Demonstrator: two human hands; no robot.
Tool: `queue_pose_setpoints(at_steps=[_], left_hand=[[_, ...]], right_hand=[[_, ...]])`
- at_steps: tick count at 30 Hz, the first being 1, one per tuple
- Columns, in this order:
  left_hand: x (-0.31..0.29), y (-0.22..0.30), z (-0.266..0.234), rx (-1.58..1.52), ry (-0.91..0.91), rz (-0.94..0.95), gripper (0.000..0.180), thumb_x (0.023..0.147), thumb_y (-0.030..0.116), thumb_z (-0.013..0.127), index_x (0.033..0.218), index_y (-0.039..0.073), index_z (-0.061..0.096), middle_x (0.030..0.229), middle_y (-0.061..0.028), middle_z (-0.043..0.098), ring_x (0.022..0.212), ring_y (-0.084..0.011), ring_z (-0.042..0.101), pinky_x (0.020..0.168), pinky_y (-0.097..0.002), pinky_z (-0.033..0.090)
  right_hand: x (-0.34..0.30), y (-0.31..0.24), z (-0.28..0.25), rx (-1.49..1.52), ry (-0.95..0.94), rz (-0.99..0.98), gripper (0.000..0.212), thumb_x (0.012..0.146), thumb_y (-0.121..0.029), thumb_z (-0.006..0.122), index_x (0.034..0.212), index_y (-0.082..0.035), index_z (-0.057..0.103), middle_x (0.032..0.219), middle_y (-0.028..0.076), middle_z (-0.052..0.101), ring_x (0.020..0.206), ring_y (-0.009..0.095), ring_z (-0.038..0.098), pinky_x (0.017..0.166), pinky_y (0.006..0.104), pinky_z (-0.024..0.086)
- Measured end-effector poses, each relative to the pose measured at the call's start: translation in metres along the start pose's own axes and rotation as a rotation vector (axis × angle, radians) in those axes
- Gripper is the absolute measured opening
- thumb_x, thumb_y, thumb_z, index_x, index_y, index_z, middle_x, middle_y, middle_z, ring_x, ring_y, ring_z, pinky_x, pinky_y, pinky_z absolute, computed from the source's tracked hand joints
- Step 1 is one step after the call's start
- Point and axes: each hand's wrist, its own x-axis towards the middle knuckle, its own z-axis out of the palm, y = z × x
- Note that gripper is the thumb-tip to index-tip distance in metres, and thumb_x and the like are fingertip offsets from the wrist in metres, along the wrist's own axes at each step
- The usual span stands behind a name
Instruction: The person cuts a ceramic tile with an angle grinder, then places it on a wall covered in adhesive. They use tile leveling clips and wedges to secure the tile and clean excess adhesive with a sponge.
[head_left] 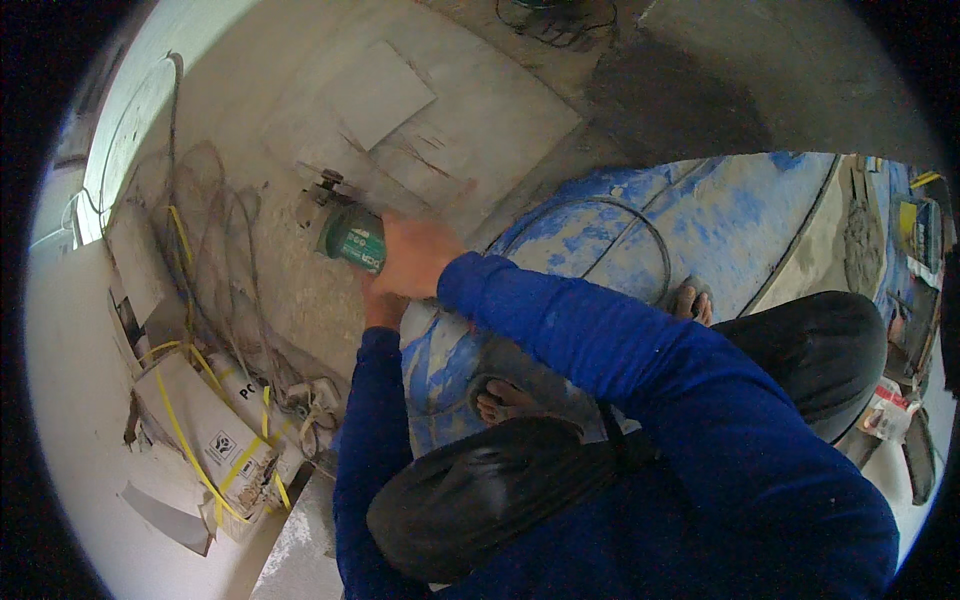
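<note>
Right hand (pixel 422 252): clamped on green power tool (pixel 358 243) near large slab (pixel 515 125) edge; left hand (pixel 384 305) adjoining, closure indeterminable.
Kickback possible, should the slab shift.

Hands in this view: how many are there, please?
2: the right hand on the green power tool, and the left hand just below the right in the picture, partly hidden.

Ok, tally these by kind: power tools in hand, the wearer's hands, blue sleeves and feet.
Green power tool: 1
Right hand and left hand: 2
Right blue sleeve and left blue sleeve: 2
Right foot and left foot: 2
Total: 7
</note>
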Motion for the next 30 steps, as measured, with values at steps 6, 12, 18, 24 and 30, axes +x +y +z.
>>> queue_pose_setpoints(at_steps=[6, 12, 18, 24, 30], left_hand=[[0.009, -0.031, -0.006, 0.028, -0.008, 0.049, 0.063, 0.103, 0.038, 0.06, 0.153, 0.008, 0.037, 0.157, -0.0129, 0.044, 0.145, -0.0295, 0.041, 0.125, -0.0484, 0.022], [0.023, -0.042, 0.008, 0.057, 0.161, 0.292, 0.08, 0.1, 0.03, 0.067, 0.158, 0.009, 0.017, 0.152, -0.0113, 0.048, 0.142, -0.0257, 0.045, 0.125, -0.0472, 0.023], [0.006, 0.002, 0.016, 0.223, 0.134, 0.091, 0.104, 0.09, 0.022, 0.08, 0.159, 0.006, 0.004, 0.153, -0.0121, 0.047, 0.142, -0.0234, 0.045, 0.128, -0.0458, 0.016], [0.014, 0.001, 0.015, 0.436, 0.157, 0.111, 0.094, 0.088, 0.024, 0.081, 0.157, 0.004, 0.021, 0.152, -0.0118, 0.05, 0.144, -0.0252, 0.042, 0.128, -0.0468, 0.009], [0.011, 0.01, 0.02, 0.385, 0.223, 0.092, 0.074, 0.086, 0.027, 0.08, 0.148, 0.007, 0.044, 0.148, -0.0125, 0.053, 0.143, -0.0271, 0.042, 0.127, -0.0488, 0.006]], right_hand=[[-0.001, -0.005, -0.006, -0.003, -0.028, 0.012, 0.075, 0.062, -0.043, 0.085, 0.116, 0.003, 0.062, 0.103, 0.027, 0.071, 0.099, 0.043, 0.07, 0.087, 0.0497, 0.056], [-0.007, -0.011, -0.014, 0.026, 0.008, 0.025, 0.074, 0.062, -0.043, 0.084, 0.116, 0.003, 0.062, 0.106, 0.028, 0.071, 0.1, 0.043, 0.07, 0.087, 0.0495, 0.056], [-0.008, -0.013, -0.019, 0.023, -0.051, 0.027, 0.076, 0.063, -0.042, 0.084, 0.119, 0.004, 0.061, 0.106, 0.029, 0.071, 0.1, 0.044, 0.07, 0.088, 0.0498, 0.056], [-0.008, -0.013, -0.018, 0.016, -0.016, 0.008, 0.077, 0.063, -0.041, 0.085, 0.121, 0.004, 0.06, 0.107, 0.028, 0.071, 0.101, 0.044, 0.07, 0.088, 0.0488, 0.057], [-0.007, -0.011, -0.019, -0.003, -0.049, 0.02, 0.078, 0.063, -0.041, 0.084, 0.12, 0.005, 0.06, 0.107, 0.029, 0.071, 0.101, 0.043, 0.07, 0.089, 0.0479, 0.057]])
